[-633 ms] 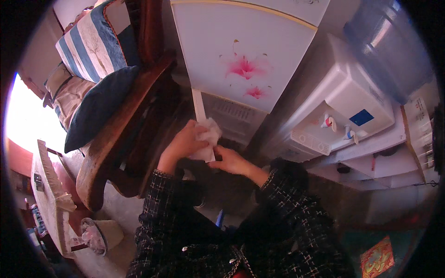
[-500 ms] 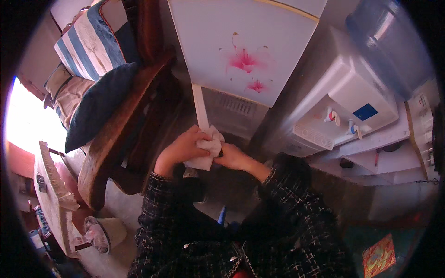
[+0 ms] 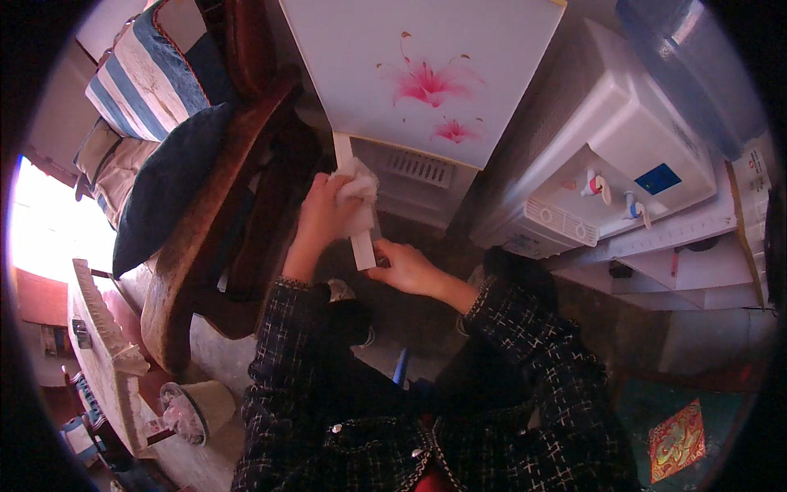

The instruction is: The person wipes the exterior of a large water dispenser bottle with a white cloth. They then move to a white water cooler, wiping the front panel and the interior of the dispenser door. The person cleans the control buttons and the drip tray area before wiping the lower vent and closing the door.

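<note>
My left hand [image 3: 318,209] is closed on a crumpled white cloth or tissue [image 3: 357,182]. It presses the wad against a narrow white panel [image 3: 364,251], which looks like an open door seen along its edge. My right hand [image 3: 407,268] has its fingers closed at the near end of this panel; their tips are partly hidden behind it. The panel reaches back to a white cabinet [image 3: 352,66] with pink flowers printed on its upper front. Below that front shows an open compartment with a slotted white part [image 3: 418,168].
To the right stands a white water dispenser [image 3: 623,123] with two taps and a blue bottle [image 3: 697,66], beside white shelves [image 3: 697,283]. On the left are a wooden bench [image 3: 176,271] with cushions [image 3: 168,189] and a lined waste bin [image 3: 209,406].
My left hand and the white wad have moved up along the panel, away from my right hand. The panel's near end now shows. The view has shifted slightly.
</note>
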Motion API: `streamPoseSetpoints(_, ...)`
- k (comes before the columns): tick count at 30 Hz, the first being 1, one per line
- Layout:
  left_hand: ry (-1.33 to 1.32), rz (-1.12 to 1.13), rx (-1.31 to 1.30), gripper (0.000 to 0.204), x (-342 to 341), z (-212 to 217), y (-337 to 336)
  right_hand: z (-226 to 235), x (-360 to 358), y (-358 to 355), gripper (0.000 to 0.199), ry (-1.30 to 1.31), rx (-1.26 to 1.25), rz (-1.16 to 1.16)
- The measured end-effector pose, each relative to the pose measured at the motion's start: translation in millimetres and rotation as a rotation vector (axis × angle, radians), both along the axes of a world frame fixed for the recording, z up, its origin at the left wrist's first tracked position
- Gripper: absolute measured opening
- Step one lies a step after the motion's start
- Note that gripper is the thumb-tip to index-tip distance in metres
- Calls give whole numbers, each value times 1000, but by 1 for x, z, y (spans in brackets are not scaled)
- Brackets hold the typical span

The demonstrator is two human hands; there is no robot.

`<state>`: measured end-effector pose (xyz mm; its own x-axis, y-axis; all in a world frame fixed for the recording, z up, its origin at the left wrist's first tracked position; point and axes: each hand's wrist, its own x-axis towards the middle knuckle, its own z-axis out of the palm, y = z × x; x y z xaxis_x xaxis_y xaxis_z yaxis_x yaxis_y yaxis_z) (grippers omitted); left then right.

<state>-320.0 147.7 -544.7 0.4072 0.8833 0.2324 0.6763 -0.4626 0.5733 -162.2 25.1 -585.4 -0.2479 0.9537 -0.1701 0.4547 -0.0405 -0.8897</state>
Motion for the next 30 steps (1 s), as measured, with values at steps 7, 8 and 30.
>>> streamPoseSetpoints(7, -62, 171, 45, 40, 12, -16, 34, -1, 0, 1, 43, -54, 3, -9)
streamPoseSetpoints(8, -40, 182, 28, 41, 15, -18, 34, -3, 2, 1, 44, -32, -18, -13)
streamPoseSetpoints(30, 52, -369, -735, 50, -31, 35, -25, 4, 11, 8, 49, -54, 3, 71)
